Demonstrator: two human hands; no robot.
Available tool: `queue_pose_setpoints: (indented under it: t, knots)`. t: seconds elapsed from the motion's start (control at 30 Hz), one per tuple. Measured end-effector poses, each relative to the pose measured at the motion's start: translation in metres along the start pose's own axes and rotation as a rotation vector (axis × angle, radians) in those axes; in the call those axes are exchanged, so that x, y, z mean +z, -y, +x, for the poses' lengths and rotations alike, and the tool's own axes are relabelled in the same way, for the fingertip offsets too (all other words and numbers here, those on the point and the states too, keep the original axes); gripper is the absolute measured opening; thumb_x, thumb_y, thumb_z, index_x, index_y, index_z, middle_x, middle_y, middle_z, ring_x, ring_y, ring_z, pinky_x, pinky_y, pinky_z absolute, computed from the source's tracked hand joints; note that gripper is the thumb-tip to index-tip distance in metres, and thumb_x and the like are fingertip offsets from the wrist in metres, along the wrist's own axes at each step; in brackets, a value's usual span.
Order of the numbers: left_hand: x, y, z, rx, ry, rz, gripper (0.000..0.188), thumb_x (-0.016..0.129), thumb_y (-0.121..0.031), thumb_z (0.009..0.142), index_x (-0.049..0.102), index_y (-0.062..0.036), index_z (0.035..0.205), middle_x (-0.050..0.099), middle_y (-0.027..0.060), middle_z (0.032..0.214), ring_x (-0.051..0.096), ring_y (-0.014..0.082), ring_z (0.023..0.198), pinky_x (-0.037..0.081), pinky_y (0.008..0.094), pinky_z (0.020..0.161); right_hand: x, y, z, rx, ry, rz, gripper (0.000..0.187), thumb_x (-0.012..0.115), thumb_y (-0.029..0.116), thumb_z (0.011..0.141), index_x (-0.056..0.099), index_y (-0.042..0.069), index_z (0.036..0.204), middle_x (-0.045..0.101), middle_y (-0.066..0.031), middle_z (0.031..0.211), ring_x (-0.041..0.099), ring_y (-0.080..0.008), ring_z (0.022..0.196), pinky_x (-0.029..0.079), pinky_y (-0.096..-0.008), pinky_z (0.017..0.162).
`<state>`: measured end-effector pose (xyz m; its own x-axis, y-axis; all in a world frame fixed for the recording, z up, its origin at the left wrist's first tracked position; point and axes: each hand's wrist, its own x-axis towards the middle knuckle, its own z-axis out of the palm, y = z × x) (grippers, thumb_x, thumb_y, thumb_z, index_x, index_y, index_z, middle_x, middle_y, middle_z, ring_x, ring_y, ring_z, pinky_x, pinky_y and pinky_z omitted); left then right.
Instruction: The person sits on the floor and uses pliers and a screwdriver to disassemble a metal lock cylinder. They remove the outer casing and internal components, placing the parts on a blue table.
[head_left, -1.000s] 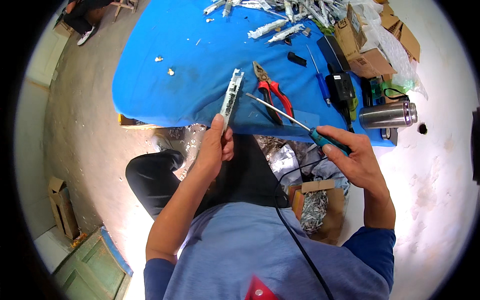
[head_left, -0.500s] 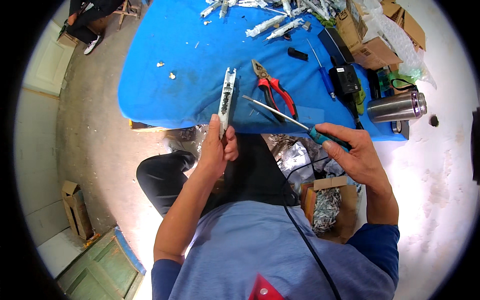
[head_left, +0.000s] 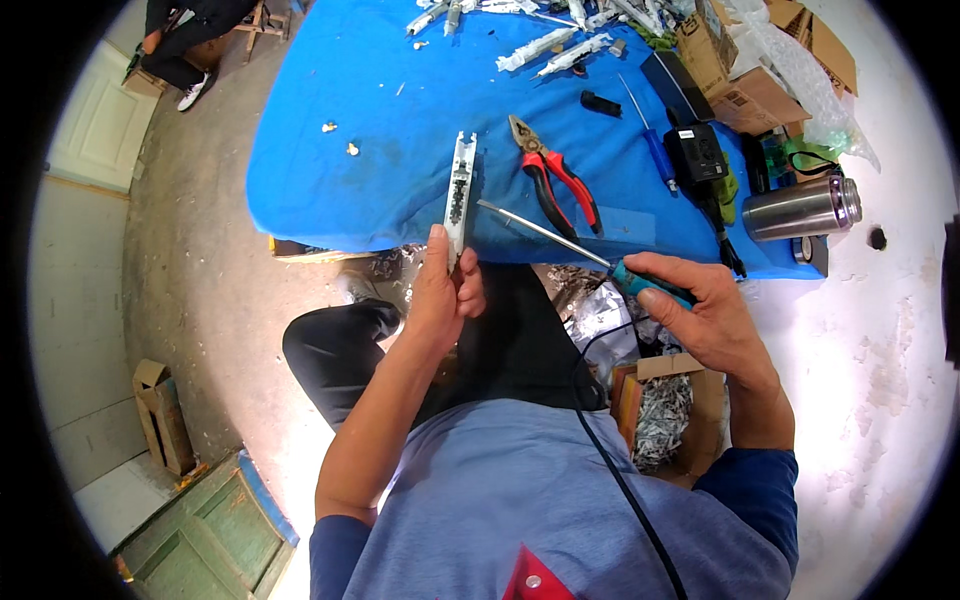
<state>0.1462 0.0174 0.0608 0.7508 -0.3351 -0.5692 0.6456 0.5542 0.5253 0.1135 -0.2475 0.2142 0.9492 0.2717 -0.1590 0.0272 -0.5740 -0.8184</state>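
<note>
- Pliers [head_left: 572,184] with red and black handles lie on the blue-covered table [head_left: 320,195], set between two working hands.
- To the left of the pliers, the left hand [head_left: 447,290] holds a slim white strip [head_left: 460,188] on end, its grip pinching the lower part between thumb and fingers; the strip's dark-studded face shows.
- To the right of the pliers and closer to the body, the right hand [head_left: 700,310] keeps its grip wrapped about the handle of a teal screwdriver [head_left: 545,234], whose shaft points leftward past the near ends of the pliers' handles.
- Step in hand, by all appearances: bringing the tool up to the strip. Its tip sits just beside the strip's right edge, seemingly short of contact, though depth is hard to judge.
- Next move, as judged here, calls for a firm left-hand hold and a small leftward shift of the tip, steadied against one chosen spot.
- Compared with a second ago, the tip is closer to the strip, and the strip, slanted then, stands straighter; the pliers lie as they did.
- Beyond the pliers, loose white pieces [head_left: 537,49] rest on the cloth.
</note>
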Motion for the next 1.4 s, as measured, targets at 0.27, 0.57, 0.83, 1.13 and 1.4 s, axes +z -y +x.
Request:
queue_pose_setpoints:
  t: [0.27,0.57,0.83,1.13,1.4]
  knots:
    - [0.002,-0.001,-0.002,0.009,-0.021,0.008,0.056,0.033,-0.065,0.097,0.044,-0.0158,0.074,0.032,-0.0038,0.051,0.025,0.0098,0.041,0.025,0.0263,0.045,0.007,-0.001,0.003,-0.034,0.021,-0.016,0.032,0.064,0.011,0.089,0.063,-0.001,0.118,0.07,-0.0171,0.107,0.067,-0.0211,0.097,0.051,-0.0303,0.085]
    - [-0.001,0.0,-0.001,0.008,-0.014,0.009,0.056,0.034,-0.066,0.096,0.044,-0.0156,0.074,0.031,-0.0035,0.051,0.025,0.0103,0.041,0.025,0.0266,0.046,0.017,0.001,0.009,-0.141,-0.101,-0.028,0.032,0.064,0.007,0.089,0.063,-0.001,0.119,0.069,-0.0169,0.107,0.068,-0.0226,0.098,0.051,-0.0303,0.083]
    - [-0.001,0.002,-0.001,0.011,-0.037,0.029,0.057,0.034,-0.068,0.095,0.043,-0.0155,0.073,0.031,-0.0031,0.051,0.026,0.0106,0.042,0.026,0.0267,0.046,0.017,0.006,0.008,0.005,-0.142,0.119,0.03,0.063,0.006,0.089,0.063,-0.002,0.118,0.07,-0.0154,0.105,0.066,-0.0168,0.095,0.05,-0.0283,0.084]
    - [-0.001,0.0,0.001,0.006,-0.034,0.028,0.056,0.037,-0.067,0.095,0.043,-0.0159,0.073,0.03,-0.0036,0.052,0.025,0.0103,0.042,0.025,0.0269,0.046,0.023,0.001,0.015,0.088,-0.005,0.071,0.03,0.064,0.008,0.088,0.064,-0.002,0.117,0.069,-0.018,0.111,0.066,-0.0224,0.104,0.049,-0.0304,0.089]
    - [-0.002,0.002,0.0,0.02,-0.046,0.063,0.054,0.046,-0.066,0.092,0.043,-0.0156,0.073,0.029,-0.004,0.052,0.026,0.01,0.043,0.025,0.0259,0.046,0.011,0.001,0.006,0.083,-0.029,-0.03,0.031,0.064,0.006,0.087,0.064,-0.001,0.117,0.069,-0.0174,0.111,0.067,-0.0221,0.102,0.05,-0.0303,0.089]
